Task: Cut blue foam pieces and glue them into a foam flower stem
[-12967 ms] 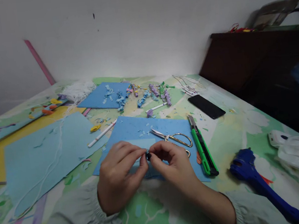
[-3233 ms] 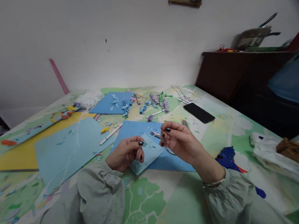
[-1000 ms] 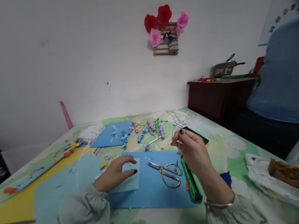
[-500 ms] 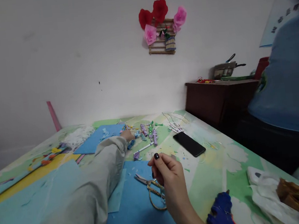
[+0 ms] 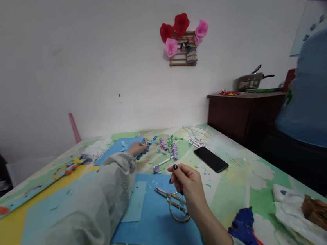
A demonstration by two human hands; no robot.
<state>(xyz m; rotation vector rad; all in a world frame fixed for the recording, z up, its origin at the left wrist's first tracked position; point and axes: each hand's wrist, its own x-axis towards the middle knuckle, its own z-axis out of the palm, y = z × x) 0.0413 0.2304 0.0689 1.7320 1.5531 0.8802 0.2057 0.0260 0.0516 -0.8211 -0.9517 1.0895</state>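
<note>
One outstretched left hand (image 5: 137, 148) had just crossed the tabletop (image 5: 227, 194), seemingly clasping a frilled blue roll (image 5: 142, 154) beside the far blue sheet (image 5: 113, 147), so the gold-handled scissors (image 5: 168, 196) lay unused near the right hand (image 5: 188, 180), which was pinched, contents impossible to tell.

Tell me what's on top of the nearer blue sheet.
Scissors, a light-blue piece and small scraps lie on the blue sheet. The left sleeve and right hand cover parts of it; anything there is hidden.
</note>
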